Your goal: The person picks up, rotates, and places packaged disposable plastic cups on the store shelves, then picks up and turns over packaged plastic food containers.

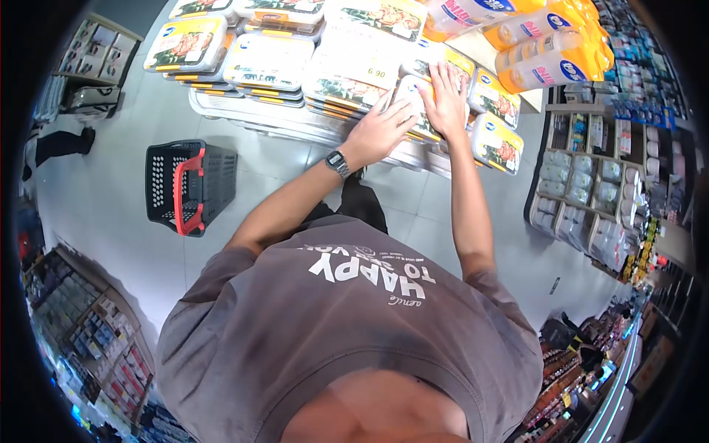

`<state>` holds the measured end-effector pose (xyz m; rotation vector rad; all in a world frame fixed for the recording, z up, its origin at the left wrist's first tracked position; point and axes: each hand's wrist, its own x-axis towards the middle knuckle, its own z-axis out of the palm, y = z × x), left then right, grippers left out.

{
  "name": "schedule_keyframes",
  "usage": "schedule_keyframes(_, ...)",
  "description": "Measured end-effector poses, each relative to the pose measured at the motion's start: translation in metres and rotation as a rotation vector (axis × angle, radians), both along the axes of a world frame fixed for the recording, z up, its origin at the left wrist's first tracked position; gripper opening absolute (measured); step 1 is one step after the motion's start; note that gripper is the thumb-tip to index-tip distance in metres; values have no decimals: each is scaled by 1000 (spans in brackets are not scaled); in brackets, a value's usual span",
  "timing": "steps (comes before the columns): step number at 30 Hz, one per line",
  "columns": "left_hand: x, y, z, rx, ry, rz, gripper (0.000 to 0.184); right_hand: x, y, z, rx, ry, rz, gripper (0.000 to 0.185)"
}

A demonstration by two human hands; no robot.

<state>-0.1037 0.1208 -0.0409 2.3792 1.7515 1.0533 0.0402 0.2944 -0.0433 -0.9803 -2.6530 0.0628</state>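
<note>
My left hand (380,133), with a watch (338,164) on its wrist, rests at the front of a stack of flat boxed packs with yellow, white and food-picture labels. Its fingers are stretched out beside a pack (419,107). Over that same pack and the one behind lies my right hand (446,100), fingers extended and flat. Left of my hands, a white price sign (362,63) reading 6.90 stands among the packs. More such packs (498,144) are stacked to the right of my right hand.
A dark shopping basket (216,177) with a red handle (179,188) stands on the floor to the left. Orange-wrapped bottle packs (554,66) sit at the display's back right. Shelves of goods (583,177) line the right side. Another person's leg (63,148) shows at far left.
</note>
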Motion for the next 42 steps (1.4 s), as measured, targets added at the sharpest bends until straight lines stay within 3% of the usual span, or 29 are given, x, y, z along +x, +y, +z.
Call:
schedule_keyframes(5, -17, -52, -4, 159, -122, -24, 36, -1, -1, 0, 5, 16, -25, 62)
schedule_keyframes(9, -32, -84, -56, 31, 1, -157, 37, -3, 2, -6, 0, 24, -46, 64)
schedule_keyframes(13, -46, -79, -36, 132, 74, -160, 42, -2, 3, -7, -9, 39, -44, 65)
schedule_keyframes(16, -59, -53, 0, 169, 263, -121, 53, -4, 4, -8, -2, 40, -47, 64)
schedule_keyframes(20, -65, -16, 6, 139, 488, -132, 69, -4, 4, -10, 11, 22, -48, 65)
schedule_keyframes(22, -66, -9, -8, 42, 487, -133, 68, -3, 5, -11, 12, 27, -52, 65)
schedule_keyframes(26, -62, -9, -26, 102, 457, -104, 62, -5, 6, -14, 39, -1, -66, 66)
schedule_keyframes(35, -67, -9, -19, 15, 462, -167, 79, -4, 8, -15, 79, -41, -81, 66)
schedule_keyframes(38, -70, -11, -10, -40, 464, -187, 75, -4, 7, -13, 62, -36, -86, 67)
schedule_keyframes(42, -82, -14, -10, 14, 254, -252, 61, -6, 6, -12, 33, -21, -89, 69)
